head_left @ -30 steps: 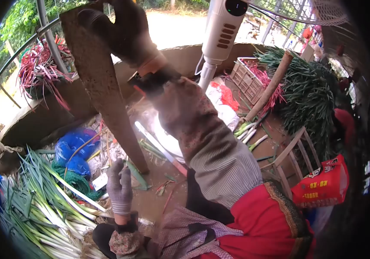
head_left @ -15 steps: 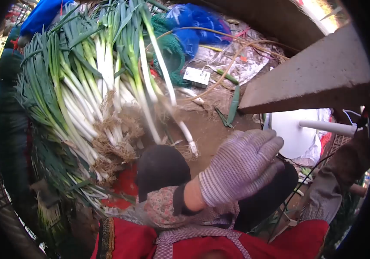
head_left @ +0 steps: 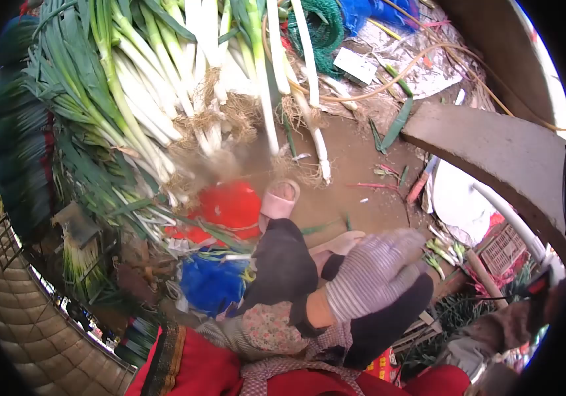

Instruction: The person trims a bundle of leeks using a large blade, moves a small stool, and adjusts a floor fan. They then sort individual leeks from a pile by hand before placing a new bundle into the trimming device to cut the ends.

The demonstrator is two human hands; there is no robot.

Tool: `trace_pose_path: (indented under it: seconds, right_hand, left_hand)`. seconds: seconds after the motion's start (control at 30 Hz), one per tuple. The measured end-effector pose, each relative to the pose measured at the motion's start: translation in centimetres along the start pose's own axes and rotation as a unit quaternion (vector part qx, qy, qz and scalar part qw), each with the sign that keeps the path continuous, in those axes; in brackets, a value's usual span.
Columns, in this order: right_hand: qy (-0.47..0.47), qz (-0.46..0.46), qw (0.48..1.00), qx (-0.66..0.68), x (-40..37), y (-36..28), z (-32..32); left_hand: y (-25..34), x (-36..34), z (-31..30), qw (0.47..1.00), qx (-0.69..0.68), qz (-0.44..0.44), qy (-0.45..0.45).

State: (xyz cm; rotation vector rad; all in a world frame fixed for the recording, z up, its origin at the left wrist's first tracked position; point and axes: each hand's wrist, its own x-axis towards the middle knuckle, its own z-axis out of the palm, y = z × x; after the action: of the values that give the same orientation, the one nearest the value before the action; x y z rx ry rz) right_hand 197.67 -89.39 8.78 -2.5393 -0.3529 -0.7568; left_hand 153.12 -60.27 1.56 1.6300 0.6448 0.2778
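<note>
A big pile of green onions lies on the floor, most with roots and earth on them, so I judge that much work is left. A wooden board hangs at the right. The gloved left hand is spread open and empty; the right hand, at the board's end, is too dark to tell.

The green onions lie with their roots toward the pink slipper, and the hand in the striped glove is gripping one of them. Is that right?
Not quite. The gloved left hand grips nothing: it is open and empty, apart from the green onions. Their roots do point toward the pink slipper, as the head view shows.
</note>
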Motion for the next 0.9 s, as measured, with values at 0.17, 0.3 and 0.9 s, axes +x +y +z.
trace_pose_path:
  seconds: [0.17, 0.3, 0.9]
  right_hand:
    - [0.11, -0.098, 0.986, 0.081, -15.4, -16.0, -5.9]
    - [-0.29, 0.084, 0.886, 0.352, -28.2, -30.6, 0.5]
    - [-0.595, -0.069, 0.8, -0.032, -38.8, -46.8, 33.0]
  left_hand:
    - [-0.9, -1.4, -0.9, 0.993, -0.039, -0.084, 0.076]
    - [-3.0, -4.7, -2.2, 0.973, -0.033, -0.189, 0.129]
    - [-5.7, -8.5, -8.4, 0.921, -0.129, -0.329, 0.164]
